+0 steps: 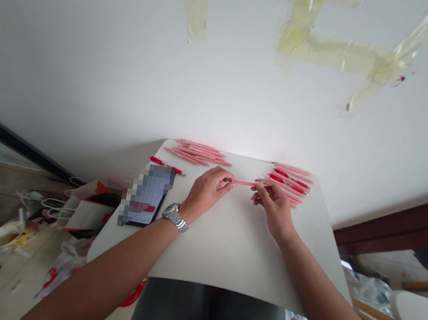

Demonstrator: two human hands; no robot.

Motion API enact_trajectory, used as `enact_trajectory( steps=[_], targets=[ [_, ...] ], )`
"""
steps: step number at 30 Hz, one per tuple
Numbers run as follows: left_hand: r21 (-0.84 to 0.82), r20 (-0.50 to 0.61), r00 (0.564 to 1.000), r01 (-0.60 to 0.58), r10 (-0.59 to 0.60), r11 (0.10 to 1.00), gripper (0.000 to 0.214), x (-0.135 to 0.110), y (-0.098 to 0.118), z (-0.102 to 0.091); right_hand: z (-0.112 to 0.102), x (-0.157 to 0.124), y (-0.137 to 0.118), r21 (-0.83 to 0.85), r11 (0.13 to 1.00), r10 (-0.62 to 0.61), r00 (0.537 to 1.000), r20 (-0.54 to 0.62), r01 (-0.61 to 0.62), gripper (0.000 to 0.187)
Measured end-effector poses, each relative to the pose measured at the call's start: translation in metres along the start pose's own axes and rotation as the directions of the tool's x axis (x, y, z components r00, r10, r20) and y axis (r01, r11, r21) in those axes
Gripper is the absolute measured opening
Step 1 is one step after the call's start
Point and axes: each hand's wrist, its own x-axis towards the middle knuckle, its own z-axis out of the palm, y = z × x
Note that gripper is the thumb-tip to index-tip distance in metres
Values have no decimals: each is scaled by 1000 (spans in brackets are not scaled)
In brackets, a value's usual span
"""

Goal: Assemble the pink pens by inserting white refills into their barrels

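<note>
A slim pink pen is held level above the white table, stretched between my two hands. My left hand, with a silver watch on the wrist, pinches its left end. Thumb and fingers of my right hand close on the right end. Beyond my left hand lies a pile of pink pens. Just past my right hand, more pink pens lie in a row with red pens among them; my right hand partly covers this row.
On the table, a phone lies left of my left arm, with a single red pen beyond it. A white wall with yellowed tape rises behind the table. Bags stand on the floor at left; a chair is at right.
</note>
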Motion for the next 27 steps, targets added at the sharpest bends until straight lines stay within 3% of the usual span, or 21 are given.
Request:
enact_trajectory(
  steps=[27],
  targets=[
    [156, 93, 996, 4, -19, 988, 4, -1, -6, 6, -1, 2, 3, -177, 984, -5, 1000, -10, 3, 36]
  ],
)
